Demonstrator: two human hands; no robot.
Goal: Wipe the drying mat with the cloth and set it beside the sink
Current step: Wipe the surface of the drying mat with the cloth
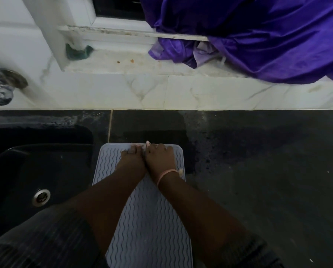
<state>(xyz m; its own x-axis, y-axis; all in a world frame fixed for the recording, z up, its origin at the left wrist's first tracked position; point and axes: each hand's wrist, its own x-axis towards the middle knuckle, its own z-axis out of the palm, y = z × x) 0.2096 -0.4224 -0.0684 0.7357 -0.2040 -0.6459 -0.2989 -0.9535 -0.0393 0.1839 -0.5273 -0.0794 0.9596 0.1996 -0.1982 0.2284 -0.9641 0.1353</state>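
1. Two hands are meeting at the far end of the drying mat [148, 219], which is lying flat on the dark counter [258, 180] just beside the sink [41, 171] — so we're judging the placing part as good as done, w/ the mat's left edge running along the basin rim.
2. We're not seeing the cloth clearly; only a small pale scrap is poking out between the hands near the mat's far edge, prob. the cloth, but we can't tell for sure.
3. We're reading this as wiping at the far edge, or a last press-down; how much of the mat is already wiped isn't showing.
4. Our left hand [131, 158] is resting on the mat w/ fingers mostly straight, tips reaching the far rim — pressing, not gripping, as far as we're seeing.
5. Our right hand [159, 156], w/ a pink band at the wrist, is lying knuckles-up, fingers curled down over the far edge; whether they're pinching the scrap we can't tell.
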